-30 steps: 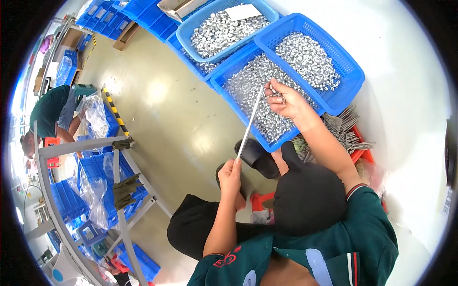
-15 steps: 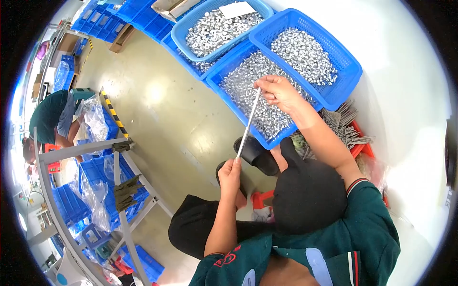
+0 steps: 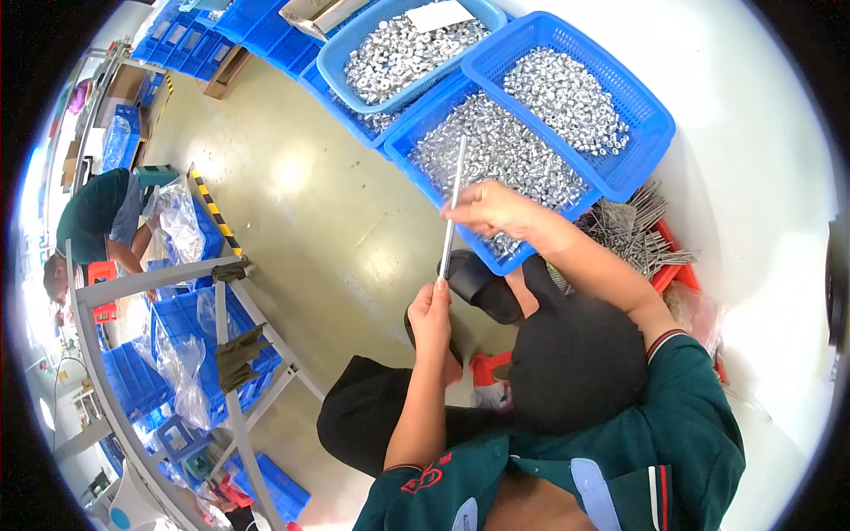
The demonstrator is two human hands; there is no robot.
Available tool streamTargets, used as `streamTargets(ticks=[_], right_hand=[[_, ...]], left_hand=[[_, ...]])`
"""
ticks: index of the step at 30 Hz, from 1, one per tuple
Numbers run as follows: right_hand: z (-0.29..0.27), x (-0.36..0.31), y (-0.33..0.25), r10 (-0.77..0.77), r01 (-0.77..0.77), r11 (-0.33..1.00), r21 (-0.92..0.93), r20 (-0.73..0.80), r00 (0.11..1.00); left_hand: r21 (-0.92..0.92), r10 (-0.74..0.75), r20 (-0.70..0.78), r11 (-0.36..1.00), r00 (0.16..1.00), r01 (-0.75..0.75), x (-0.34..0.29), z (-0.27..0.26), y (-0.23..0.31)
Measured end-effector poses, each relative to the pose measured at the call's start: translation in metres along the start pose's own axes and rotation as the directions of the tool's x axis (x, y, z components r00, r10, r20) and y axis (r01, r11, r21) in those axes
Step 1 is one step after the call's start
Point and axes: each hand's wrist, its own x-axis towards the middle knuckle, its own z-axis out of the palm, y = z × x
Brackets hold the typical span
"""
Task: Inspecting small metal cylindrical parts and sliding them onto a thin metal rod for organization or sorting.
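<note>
A thin, straight silvery metal rod (image 3: 449, 245) is held slantwise in front of me. My left hand (image 3: 430, 316) is closed around its lower end, thumb on top. At about mid-length, the fingers of my right hand (image 3: 492, 211) are pinched on the rod, and its upper end sticks out beyond them. Whether any small part sits under those fingers is hidden. Below my right hand stands a blue basket (image 3: 403, 146) filled with small shiny metal pieces, nut-like or sleeve-like in shape. Overlapping it on the right is a second blue basket (image 3: 653, 133) with similar ring-like pieces.
A lighter blue basket (image 3: 332, 66) of larger metal nuts carries a white card. Many thin rods (image 3: 633, 234) lie in a red bin at the right. A grey metal frame (image 3: 159, 274) stands at the left, with blue crates and another person bending beyond it.
My right hand has slid from the rod's upper end down to its middle. The rod has tipped more upright, and its upper end is now bare. My left hand keeps its hold.
</note>
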Motion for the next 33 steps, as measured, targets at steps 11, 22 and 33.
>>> streamTargets(ticks=[11, 22, 33], right_hand=[[-0.040, -0.003, -0.007, 0.058, 0.077, 0.875, 0.478, -0.260, 0.964], [-0.059, 0.008, 0.001, -0.093, 0.138, 0.681, 0.719, -0.102, 0.990], [-0.042, 0.008, -0.010, -0.166, 0.269, 0.757, 0.595, -0.224, 0.960]], left_hand=[[-0.169, -0.130, 0.051, 0.976, 0.990, 0.137, 0.000, -0.003, 0.009], [0.025, -0.052, 0.054, 0.998, 0.997, 0.051, -0.003, -0.007, -0.008], [0.065, 0.006, 0.064, 0.998, 0.998, -0.010, -0.006, -0.008, -0.011]])
